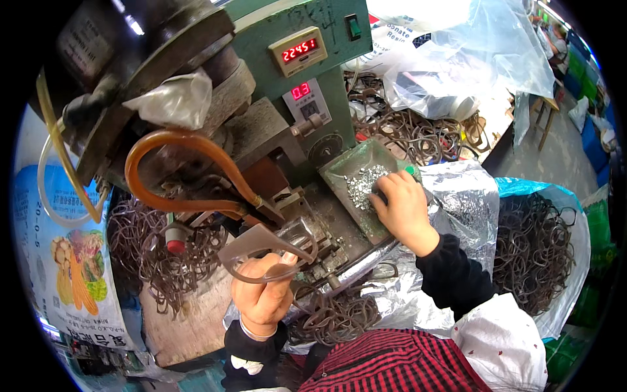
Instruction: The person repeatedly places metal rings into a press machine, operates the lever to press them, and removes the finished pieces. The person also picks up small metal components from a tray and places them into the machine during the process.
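Note:
My left hand is closed on a brown, flexible strap loop, pinched between thumb and fingers. The loop stands up beside the small metal fixture at the base of a green press machine; whether it touches the fixture I cannot tell. Over at the green metal tray, my right hand bends its fingers into a heap of small silvery metal pieces. Its thumb and forefinger are drawn together at the heap's edge, and anything between them is too small to make out.
An orange hose curves down above the fixture. Similar brown loops fill a plastic bag at the right and lie in piles before me, at left and behind the tray. Silver foil sheeting covers the area under my right arm.

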Demonstrator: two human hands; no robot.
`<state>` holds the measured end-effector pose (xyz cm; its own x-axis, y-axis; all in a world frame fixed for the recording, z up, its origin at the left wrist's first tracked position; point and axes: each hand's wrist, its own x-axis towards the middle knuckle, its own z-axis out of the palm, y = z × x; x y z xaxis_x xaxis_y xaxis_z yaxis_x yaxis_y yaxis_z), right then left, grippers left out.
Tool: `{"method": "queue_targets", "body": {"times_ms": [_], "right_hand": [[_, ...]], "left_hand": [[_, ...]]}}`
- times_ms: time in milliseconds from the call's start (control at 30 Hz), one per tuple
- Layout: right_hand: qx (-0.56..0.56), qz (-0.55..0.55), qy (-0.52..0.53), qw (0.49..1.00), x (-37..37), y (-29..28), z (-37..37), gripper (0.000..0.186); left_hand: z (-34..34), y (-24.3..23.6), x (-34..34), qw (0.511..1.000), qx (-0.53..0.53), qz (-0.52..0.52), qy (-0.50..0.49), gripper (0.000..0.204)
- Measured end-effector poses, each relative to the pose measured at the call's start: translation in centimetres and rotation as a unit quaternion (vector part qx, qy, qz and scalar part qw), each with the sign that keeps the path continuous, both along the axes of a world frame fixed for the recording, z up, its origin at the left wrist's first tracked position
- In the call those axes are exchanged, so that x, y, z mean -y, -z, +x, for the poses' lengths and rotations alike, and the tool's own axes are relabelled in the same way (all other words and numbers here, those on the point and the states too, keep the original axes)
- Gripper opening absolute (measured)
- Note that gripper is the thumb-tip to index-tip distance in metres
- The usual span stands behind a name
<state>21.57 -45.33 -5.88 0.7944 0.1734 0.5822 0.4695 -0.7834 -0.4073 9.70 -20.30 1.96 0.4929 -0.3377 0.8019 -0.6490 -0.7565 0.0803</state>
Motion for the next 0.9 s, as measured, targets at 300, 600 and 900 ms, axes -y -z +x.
{"method": "queue_targets", "body": {"times_ms": [300, 600, 900], "right_hand": [[0.045, 0.009, -0.081, 0.996, -1.4, 0.5, 2.2, 0.018], [0.136, 0.006, -0.112, 0.984, -1.9, -1.1, 4.7, 0.015], [0.082, 0.061, -0.032, 0.994, -1.2, -0.5, 4.2, 0.007]], "left_hand": [[0.3, -0.2, 0.3, 1.000, -0.002, -0.005, 0.005, 0.030], [-6.6, 1.8, 1.6, 0.984, -0.059, -0.103, -0.134, 0.035], [-6.8, -3.0, -8.9, 0.920, 0.000, 0.045, -0.390, 0.035]]}}
